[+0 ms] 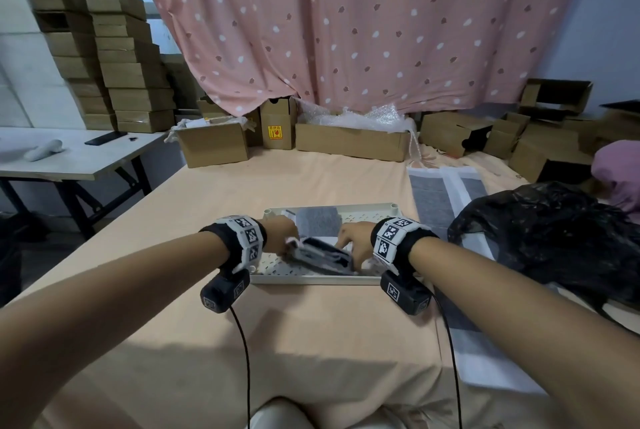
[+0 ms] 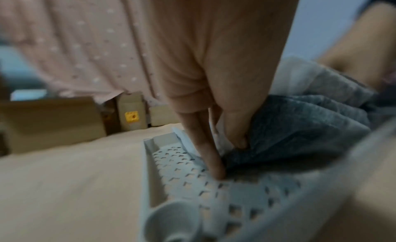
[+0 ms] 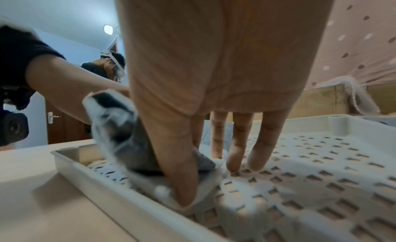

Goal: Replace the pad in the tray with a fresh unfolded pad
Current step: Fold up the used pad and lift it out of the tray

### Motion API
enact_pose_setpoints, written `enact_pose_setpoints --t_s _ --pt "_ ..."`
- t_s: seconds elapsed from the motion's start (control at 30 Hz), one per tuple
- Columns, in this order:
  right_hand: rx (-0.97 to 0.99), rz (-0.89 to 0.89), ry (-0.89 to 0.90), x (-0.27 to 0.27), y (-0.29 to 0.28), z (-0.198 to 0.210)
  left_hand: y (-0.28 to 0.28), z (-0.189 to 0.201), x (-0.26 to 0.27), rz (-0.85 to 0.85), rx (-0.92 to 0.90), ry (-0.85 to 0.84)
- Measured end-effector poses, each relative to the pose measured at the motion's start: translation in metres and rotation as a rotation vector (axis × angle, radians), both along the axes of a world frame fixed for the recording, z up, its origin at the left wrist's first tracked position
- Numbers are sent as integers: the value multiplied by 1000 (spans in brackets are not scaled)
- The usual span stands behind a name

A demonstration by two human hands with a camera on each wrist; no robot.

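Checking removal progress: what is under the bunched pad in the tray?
Under the pad only the tray's perforated floor shows; the part the pad covers is hidden.

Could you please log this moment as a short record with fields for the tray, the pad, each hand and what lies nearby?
tray: cream, perforated floor, flat on the peach-covered surface
pad: grey and white, bunched up in the near part of the tray
left hand: pinches the pad's left end
right hand: thumb and forefinger pinch the pad's right end, other fingers extended
spare pads: unfolded, flat to the right of the tray
black bag: on the right, over the spare pads
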State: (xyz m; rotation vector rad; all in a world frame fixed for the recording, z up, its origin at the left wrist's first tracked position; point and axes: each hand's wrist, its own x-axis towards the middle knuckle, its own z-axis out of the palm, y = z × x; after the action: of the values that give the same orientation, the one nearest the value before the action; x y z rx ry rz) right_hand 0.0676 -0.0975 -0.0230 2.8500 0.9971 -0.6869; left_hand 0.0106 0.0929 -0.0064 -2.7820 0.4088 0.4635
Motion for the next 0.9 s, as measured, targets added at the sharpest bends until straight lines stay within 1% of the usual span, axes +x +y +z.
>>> enact_pose_setpoints --t_s 0.1,0.17,0.27,0.33,0.47,0.57,0.63,0.77,0.9 --pt "70 -73 -29 -8 -1 3 8 1 2 101 -98 17" --pt "103 -119 -62 -12 1 -1 12 3 -2 135 -118 37" --pt "116 -193 -42 -16 4 2 13 6 -12 54 -134 64" --pt "158 -233 -19 -17 4 5 10 5 -17 30 -125 71" --pt "195 -242 8 -19 1 7 7 -4 -21 40 -158 34" --pt "137 -237 24 -22 -2 14 7 -7 -21 97 -204 8" --pt "95 -236 83 -21 -6 18 6 -7 -18 164 -231 24" --pt "93 -243 157 -19 -17 19 4 -4 -11 332 -373 89" --pt "149 -252 192 -23 -23 20 7 -3 -9 423 -504 171"
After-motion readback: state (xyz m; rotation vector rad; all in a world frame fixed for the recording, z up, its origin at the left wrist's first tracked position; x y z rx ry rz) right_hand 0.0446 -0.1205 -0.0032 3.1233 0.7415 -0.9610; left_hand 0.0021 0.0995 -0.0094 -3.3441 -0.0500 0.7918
